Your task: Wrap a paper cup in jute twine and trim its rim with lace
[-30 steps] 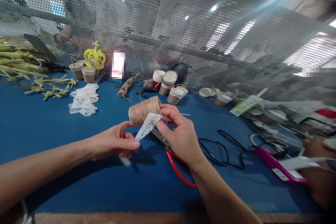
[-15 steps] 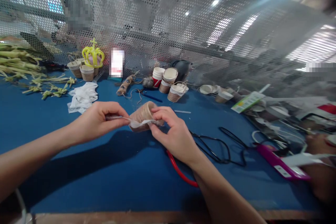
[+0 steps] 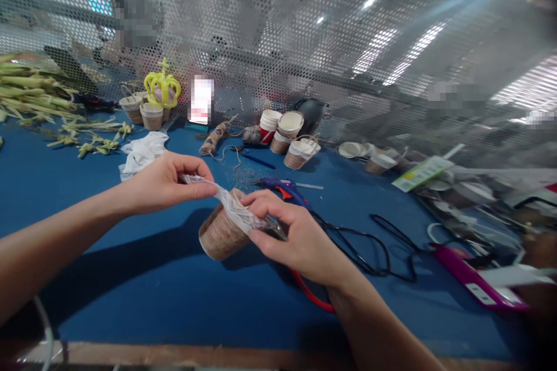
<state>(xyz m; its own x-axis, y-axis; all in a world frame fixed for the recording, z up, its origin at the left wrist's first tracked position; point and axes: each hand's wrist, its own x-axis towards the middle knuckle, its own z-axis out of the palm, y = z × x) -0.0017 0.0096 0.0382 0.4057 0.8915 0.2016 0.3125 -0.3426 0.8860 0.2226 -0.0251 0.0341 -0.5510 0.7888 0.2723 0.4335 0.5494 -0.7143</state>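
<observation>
1. Pinching a white lace strip point(image 3: 229, 204), the left hand point(image 3: 174, 184) has thumb and forefinger pressed together, its remaining fingers curled behind.
2. The right hand point(image 3: 285, 229) grips a twine-wrapped cup point(image 3: 223, 233) near its mouth, thumb and fingers closed over the lace as well; the exact fingertip contact is partly hidden.
3. That cup sits between the hands, tilted, its base toward the lower left and its mouth toward the upper right. The lace crosses the rim and runs up to the left hand. Whether the cup touches the blue surface point(image 3: 183, 307) cannot be told.
4. Red-handled scissors point(image 3: 317, 300) lie partly covered by the right hand and wrist.
5. Just beyond that hand is a blue and orange glue gun point(image 3: 285, 188), near a thin pale stick point(image 3: 311, 186); a black cable point(image 3: 385, 269) loops to the right, toward a purple power strip point(image 3: 474, 278).
6. Past the left hand lies a crumpled white lace bundle point(image 3: 148, 145), near some knotted green pieces point(image 3: 100, 148) and a pile of stalks point(image 3: 35, 90).
7. Along the back, before a perforated metal panel point(image 3: 243, 58), stand a yellow crown point(image 3: 162, 93) among small cups point(image 3: 152, 117), a bright-screened phone point(image 3: 201, 98), a twine bundle point(image 3: 214, 138) and more wrapped cups point(image 3: 297, 155) with white linings.
</observation>
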